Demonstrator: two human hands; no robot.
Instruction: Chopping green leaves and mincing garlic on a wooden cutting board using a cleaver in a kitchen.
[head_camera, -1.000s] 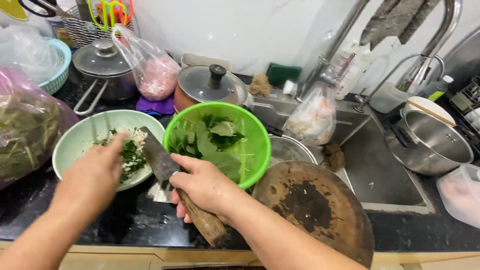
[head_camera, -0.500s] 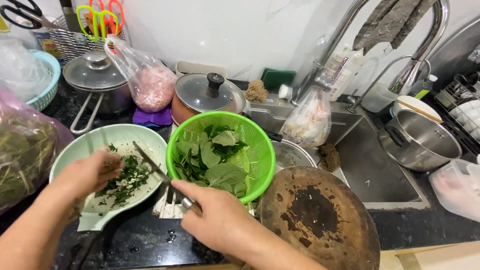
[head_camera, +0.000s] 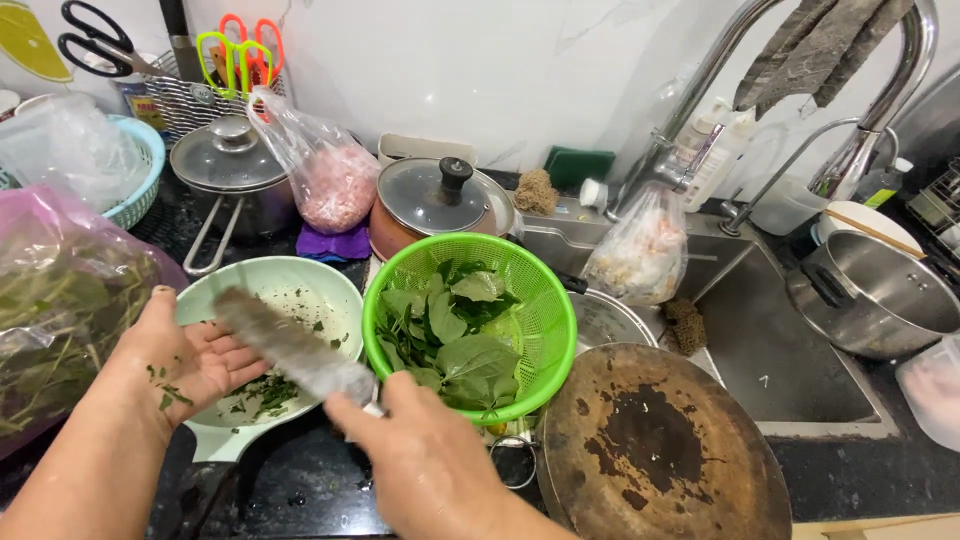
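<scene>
Kitchen counter seen from above, with the pale green bowl (head_camera: 300, 290) as the landmark. The step in hand appears to be clearing chopped herbs off a cleaver into that bowl. The right hand (head_camera: 425, 465), just in front of the bowl and to its right, is closed around the handle of the cleaver (head_camera: 295, 345); the handle itself is hidden by the fingers. The blade, blurred by motion, slants up and to the left across the bowl's mouth, its flat face toward the camera. The left hand (head_camera: 190, 360) sits at the bowl's left rim, palm up and fingers spread wide, holding nothing; green flecks cling to palm and wrist, and its fingertips lie close beside the blade, though contact cannot be told. The chopped herbs (head_camera: 262, 392) lie in a small heap at the near side of the bowl's floor, with scattered bits on its wall.

By judgement, the next move calls for a wipe along the blade's flat, fingers kept clear of the edge, so that remaining bits drop inside the rim.

Right of the bowl, touching or nearly so, stands a bright green colander (head_camera: 540, 300) of whole leaves; further right lies a round wooden chopping board (head_camera: 665, 450). Left of the bowl is a plastic bag of greens (head_camera: 55, 310).
</scene>
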